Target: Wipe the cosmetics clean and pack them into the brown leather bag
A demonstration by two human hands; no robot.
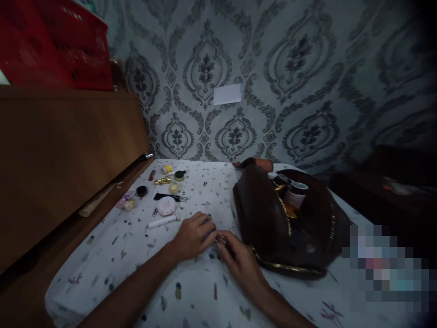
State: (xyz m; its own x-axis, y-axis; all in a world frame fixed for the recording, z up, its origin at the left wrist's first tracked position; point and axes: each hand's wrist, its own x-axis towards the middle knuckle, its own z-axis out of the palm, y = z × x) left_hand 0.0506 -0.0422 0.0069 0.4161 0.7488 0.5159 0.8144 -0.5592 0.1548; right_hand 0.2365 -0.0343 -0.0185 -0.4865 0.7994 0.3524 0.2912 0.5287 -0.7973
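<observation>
My left hand (195, 236) is closed with its fingers curled over, and a bit of blue shows between them. Close against it, my right hand (241, 262) pinches something small and shiny at the fingertips, too blurred to name. To the right of both stands an open dark brown bag (256, 209) with gold zip teeth. Inside the bag sits a jar with a pale lid (297, 191). Left of my hands lie a white tube (163, 222), a round pale compact (167, 206) and a black tube (165, 197).
Farther back are a gold tube (163, 181), a dark-lidded jar (179, 176), a black round pot (141, 191) and a yellow-topped bottle (167, 169). A wooden cabinet (68, 150) borders the left side. Patterned wallpaper (235, 136) rises behind the printed sheet (191, 291).
</observation>
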